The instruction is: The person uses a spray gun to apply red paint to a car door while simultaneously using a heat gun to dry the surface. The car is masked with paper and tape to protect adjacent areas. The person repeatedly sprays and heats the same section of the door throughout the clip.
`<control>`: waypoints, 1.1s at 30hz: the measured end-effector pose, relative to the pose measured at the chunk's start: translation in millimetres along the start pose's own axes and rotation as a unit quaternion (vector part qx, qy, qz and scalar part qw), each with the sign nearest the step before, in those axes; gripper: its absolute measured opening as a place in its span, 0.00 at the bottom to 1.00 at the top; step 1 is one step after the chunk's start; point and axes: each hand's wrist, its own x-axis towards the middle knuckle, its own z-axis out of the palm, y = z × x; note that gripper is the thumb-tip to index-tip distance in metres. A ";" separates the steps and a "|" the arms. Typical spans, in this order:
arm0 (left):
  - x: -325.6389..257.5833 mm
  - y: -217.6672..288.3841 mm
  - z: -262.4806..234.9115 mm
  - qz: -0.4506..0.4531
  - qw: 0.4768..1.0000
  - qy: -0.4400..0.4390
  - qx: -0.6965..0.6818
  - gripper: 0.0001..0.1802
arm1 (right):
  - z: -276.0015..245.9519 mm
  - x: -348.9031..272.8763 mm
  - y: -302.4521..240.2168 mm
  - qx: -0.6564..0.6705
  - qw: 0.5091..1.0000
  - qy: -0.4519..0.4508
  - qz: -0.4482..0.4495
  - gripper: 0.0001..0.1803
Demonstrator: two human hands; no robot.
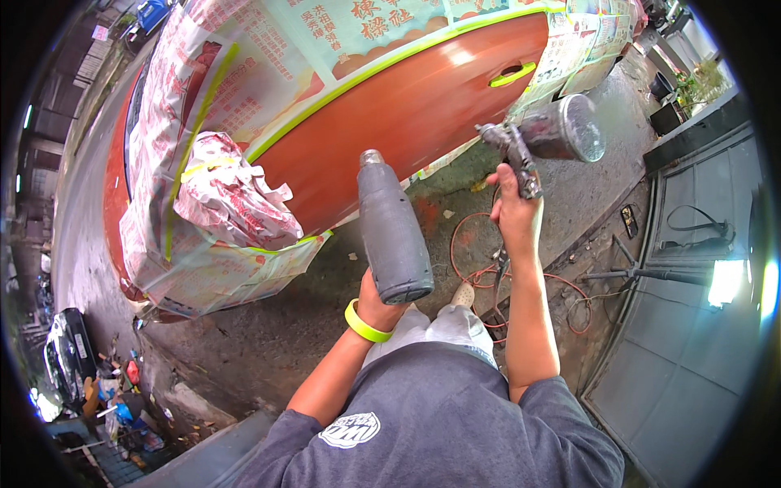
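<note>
Left hand [379, 304] holds grey tool [394, 232] at its near end, fingers mostly hidden; tool's long axis points forward, nozzle [371, 157] at far end. Right hand [517, 215], farther forward, wraps spray gun [514, 153], cup [560, 132] out right. Orange panel [399, 118] lies ahead, forward-left of right hand, long axis slanting near-left to far-right; can't tell which hand is nearer it.

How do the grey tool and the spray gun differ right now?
The grey tool has a smooth, tapering body; the spray gun is irregular, with a cup attached. The grey tool is mostly plain grey; the spray gun looks blotchy. Both are held up near the orange panel.
</note>
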 end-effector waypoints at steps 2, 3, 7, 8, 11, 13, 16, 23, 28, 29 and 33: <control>-1.9 6.8 3.2 -0.023 1.000 -0.005 0.002 0.19 | -2.6 -9.2 7.0 0.015 0.998 -0.047 0.037 0.22; -4.5 3.7 4.0 0.007 0.998 0.002 0.056 0.17 | -1.5 -13.8 10.7 0.024 0.996 -0.071 0.056 0.23; -22.4 -13.8 7.0 0.034 0.987 0.019 0.153 0.11 | 9.2 -28.3 21.8 0.059 0.971 -0.191 0.128 0.25; -25.6 -16.3 8.1 0.055 0.980 0.007 0.190 0.12 | 10.7 -30.1 23.5 0.057 0.964 -0.215 0.143 0.25; -24.0 -10.2 18.8 0.049 0.981 0.009 0.190 0.14 | 15.2 -26.5 32.8 0.044 0.954 -0.247 0.161 0.23; -21.5 -7.0 27.9 0.029 0.985 0.014 0.171 0.15 | 15.1 -18.2 35.6 0.038 0.957 -0.242 0.153 0.22; -18.1 -12.1 38.6 0.004 0.989 0.005 0.147 0.15 | 4.2 1.2 50.3 0.019 0.980 -0.171 0.102 0.21; -11.8 -22.6 58.5 0.035 0.983 0.016 0.179 0.09 | -45.5 29.2 53.7 0.048 0.998 -0.022 0.041 0.18; -14.0 -22.3 61.5 0.009 0.989 0.024 0.147 0.09 | -51.8 21.9 67.9 -0.002 1.000 0.007 0.028 0.19; -16.7 -22.3 61.3 -0.005 0.992 0.031 0.125 0.09 | -46.3 18.4 69.6 -0.008 0.999 0.001 0.036 0.19; -27.8 -24.0 57.5 -0.033 0.994 0.033 0.097 0.12 | -27.8 1.8 86.8 -0.021 0.994 -0.076 0.078 0.21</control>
